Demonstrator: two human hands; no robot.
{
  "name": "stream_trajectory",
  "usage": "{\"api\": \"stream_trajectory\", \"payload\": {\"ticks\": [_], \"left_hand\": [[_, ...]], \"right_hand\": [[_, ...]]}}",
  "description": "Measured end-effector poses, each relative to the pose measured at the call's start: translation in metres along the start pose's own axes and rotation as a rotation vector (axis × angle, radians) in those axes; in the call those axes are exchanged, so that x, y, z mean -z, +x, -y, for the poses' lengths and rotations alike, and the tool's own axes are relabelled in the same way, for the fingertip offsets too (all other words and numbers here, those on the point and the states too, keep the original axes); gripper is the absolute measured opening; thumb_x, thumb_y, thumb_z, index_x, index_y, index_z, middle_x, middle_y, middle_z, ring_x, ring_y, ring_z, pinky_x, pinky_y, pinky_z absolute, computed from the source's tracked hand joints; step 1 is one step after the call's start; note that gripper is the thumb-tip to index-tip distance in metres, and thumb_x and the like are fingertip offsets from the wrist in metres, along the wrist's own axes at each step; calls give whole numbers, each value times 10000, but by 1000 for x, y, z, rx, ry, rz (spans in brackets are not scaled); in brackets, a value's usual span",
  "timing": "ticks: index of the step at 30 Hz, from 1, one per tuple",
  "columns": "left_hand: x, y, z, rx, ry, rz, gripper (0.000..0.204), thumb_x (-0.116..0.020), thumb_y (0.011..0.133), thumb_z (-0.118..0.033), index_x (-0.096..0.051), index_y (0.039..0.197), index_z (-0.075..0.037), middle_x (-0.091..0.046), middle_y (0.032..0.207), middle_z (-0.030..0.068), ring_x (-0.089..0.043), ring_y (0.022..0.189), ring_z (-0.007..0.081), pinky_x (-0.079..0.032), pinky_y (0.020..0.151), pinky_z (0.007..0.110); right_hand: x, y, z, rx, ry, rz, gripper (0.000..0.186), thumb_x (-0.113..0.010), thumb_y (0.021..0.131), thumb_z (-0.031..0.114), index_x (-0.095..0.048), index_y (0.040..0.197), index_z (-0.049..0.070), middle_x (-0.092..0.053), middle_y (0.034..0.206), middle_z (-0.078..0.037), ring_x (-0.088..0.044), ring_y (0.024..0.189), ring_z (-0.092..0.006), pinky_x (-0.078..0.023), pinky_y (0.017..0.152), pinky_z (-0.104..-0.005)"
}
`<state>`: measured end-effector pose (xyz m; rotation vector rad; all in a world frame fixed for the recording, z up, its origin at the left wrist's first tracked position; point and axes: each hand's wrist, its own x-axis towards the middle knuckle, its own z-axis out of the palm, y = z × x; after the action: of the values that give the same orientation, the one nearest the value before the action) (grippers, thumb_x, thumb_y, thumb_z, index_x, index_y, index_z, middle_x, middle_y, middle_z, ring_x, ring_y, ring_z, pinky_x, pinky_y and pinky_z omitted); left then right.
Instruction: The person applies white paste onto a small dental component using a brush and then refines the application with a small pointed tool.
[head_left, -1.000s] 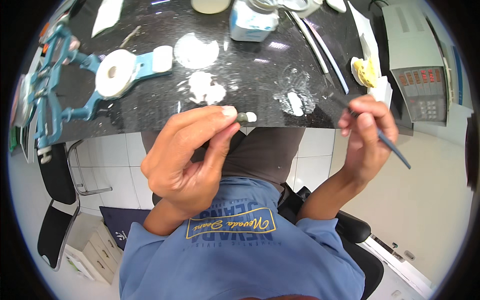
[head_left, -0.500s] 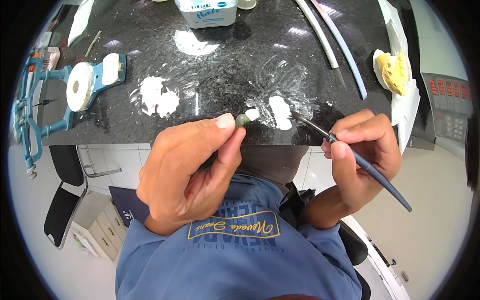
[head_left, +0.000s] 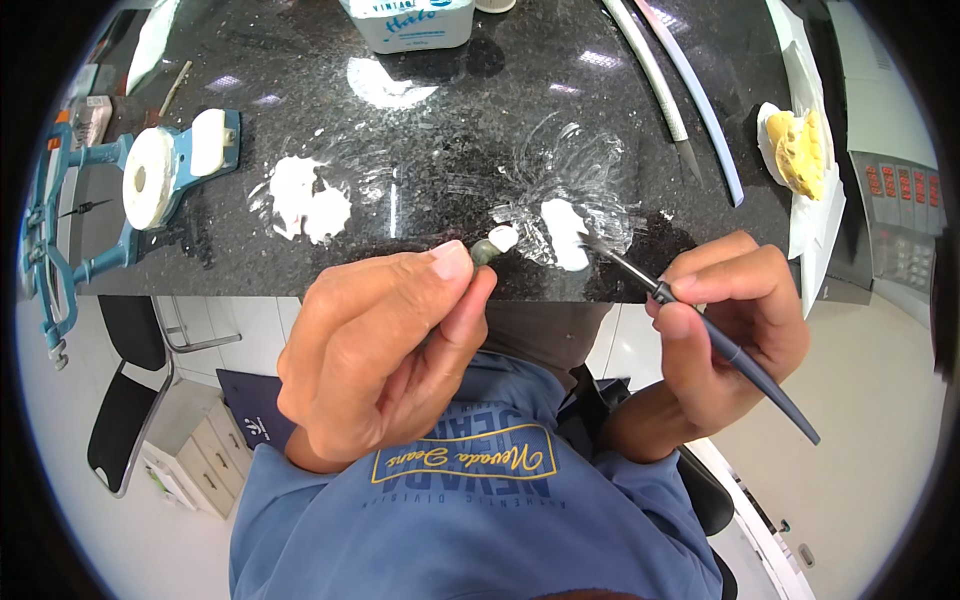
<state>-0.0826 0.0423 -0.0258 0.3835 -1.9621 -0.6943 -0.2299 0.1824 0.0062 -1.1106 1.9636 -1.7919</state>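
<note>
Bench (head_left: 430, 140): articulator (head_left: 180, 152) far left, powder patch (head_left: 325, 215) to its right, another patch (head_left: 562, 230) farther right, near the front edge. Container (head_left: 420, 28) behind them. Knife (head_left: 655, 85) and rod (head_left: 705, 110) back right, left of the cast (head_left: 797, 155).

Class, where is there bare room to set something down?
Bare patches of black speckled counter lie between the blue-white squarish container and the white-handled pointed blade, and between the slender pale-blue rod and the yellow dental cast. Crowded: the front middle, with the left hand, right hand, dark slim brush and white smeared heap.
</note>
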Motion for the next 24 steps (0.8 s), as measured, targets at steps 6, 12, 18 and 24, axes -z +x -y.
{"api": "stream_trajectory", "payload": {"ticks": [6, 12, 18, 24], "left_hand": [[-1, -1, -3, 54, -6, -6, 368, -819, 628, 118, -654, 950, 48, -658, 813, 136, -657, 638, 181, -547, 526, 235], [-2, -2, 0, -31, 15, -17, 371, -818, 619, 125, -651, 940, 45, -655, 805, 128, -652, 640, 187, -549, 527, 244], [-1, -1, 0, -39, -1, -11, 380, -828, 594, 119, -661, 926, 41, -649, 795, 117, -651, 642, 196, -552, 533, 259], [-1, -4, 4, -59, -31, 27, 392, -826, 591, 121, -662, 938, 40, -648, 817, 123, -641, 657, 200, -547, 541, 265]], "right_hand": [[-2, 0, 3, -29, -47, -2, 206, -724, 642, -79, -625, 810, -13, -638, 713, -120, -577, 601, -129, -434, 548, -211], [-3, -1, 0, 6, -33, -20, 200, -721, 641, -68, -621, 806, -15, -633, 707, -117, -578, 608, -137, -425, 555, -212], [-2, -3, 4, -34, 25, -85, 181, -698, 657, -57, -602, 805, -15, -614, 704, -117, -547, 595, -136, -397, 550, -223], [-2, -3, 4, -95, 54, -122, 156, -690, 678, -45, -590, 795, -20, -592, 687, -110, -517, 581, -120, -375, 540, -201]]}}
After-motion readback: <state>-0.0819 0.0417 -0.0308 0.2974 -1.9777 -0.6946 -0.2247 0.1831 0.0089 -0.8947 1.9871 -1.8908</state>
